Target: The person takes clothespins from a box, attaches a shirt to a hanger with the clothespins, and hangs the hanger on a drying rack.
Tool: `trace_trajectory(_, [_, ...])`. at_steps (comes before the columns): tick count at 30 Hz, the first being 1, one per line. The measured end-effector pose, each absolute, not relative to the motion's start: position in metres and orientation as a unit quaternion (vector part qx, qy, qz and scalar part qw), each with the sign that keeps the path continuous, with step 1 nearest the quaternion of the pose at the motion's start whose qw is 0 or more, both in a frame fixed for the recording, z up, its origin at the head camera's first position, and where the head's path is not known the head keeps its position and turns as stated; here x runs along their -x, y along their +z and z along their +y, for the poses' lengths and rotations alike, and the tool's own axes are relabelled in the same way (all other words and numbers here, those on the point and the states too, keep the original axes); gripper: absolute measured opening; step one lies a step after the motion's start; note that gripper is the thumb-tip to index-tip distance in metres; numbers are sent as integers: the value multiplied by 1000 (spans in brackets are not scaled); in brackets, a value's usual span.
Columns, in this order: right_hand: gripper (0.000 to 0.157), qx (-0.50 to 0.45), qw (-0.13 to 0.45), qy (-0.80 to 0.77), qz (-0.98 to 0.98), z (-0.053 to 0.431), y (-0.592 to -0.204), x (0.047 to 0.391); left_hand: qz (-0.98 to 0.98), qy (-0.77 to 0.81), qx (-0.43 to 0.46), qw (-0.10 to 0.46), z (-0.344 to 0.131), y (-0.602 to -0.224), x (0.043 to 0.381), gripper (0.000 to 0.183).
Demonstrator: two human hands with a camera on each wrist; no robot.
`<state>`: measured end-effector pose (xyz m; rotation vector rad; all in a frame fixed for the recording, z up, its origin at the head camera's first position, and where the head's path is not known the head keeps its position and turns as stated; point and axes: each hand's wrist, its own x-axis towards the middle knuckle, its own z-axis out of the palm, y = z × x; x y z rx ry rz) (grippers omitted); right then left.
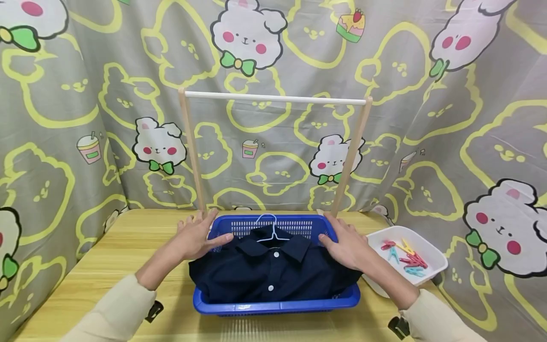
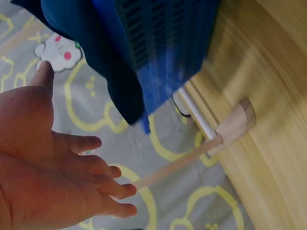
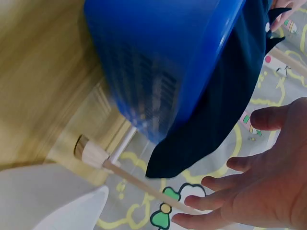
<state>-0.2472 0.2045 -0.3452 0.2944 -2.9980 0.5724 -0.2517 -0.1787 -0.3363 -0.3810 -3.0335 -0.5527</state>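
Observation:
A dark navy collared shirt (image 1: 248, 273) with white buttons lies in a blue plastic basket (image 1: 273, 308), its sleeves draped over the sides. From its collar rises the hook of a white hanger (image 1: 274, 230). My left hand (image 1: 194, 237) is at the basket's left side with fingers spread; the left wrist view shows the palm of that hand (image 2: 53, 167) holding nothing, apart from the hanging sleeve (image 2: 112, 72). On the opposite side is my right hand (image 1: 348, 244), also spread and without anything in it. The right wrist view has this hand (image 3: 264, 187) beside the other sleeve (image 3: 211, 124).
Behind the basket stands a rack with wooden posts (image 1: 194, 152) and a white top rod (image 1: 278, 99). A white tub (image 1: 438, 268) with several coloured clothespins (image 1: 413, 260) is at the right. Patterned curtain (image 1: 282, 166) surrounds the wooden table (image 1: 111, 256).

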Motion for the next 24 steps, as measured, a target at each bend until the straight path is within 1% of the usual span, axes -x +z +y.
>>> trace_trajectory(6, [64,-113,21,197,-974,194,-347,238,-969,-192,153,-13,-166,-338,242,95])
trace_trajectory(12, [63,-124,1,207,-970,189,-347,231,-967,-179,174,-42,-157,-340,235,100])
trace_trajectory(18, [58,-131,-27,227,-965,186,-346,227,-961,-189,191,-65,-152,-343,230,96])
trace_trajectory(20, [61,-143,-42,231,-961,186,-345,226,-958,-193,198,-71,-151,-344,229,95])
trace_trajectory(24, [78,-170,-82,229,-955,188,-343,225,-957,-192,201,-81,-149,-345,228,93])
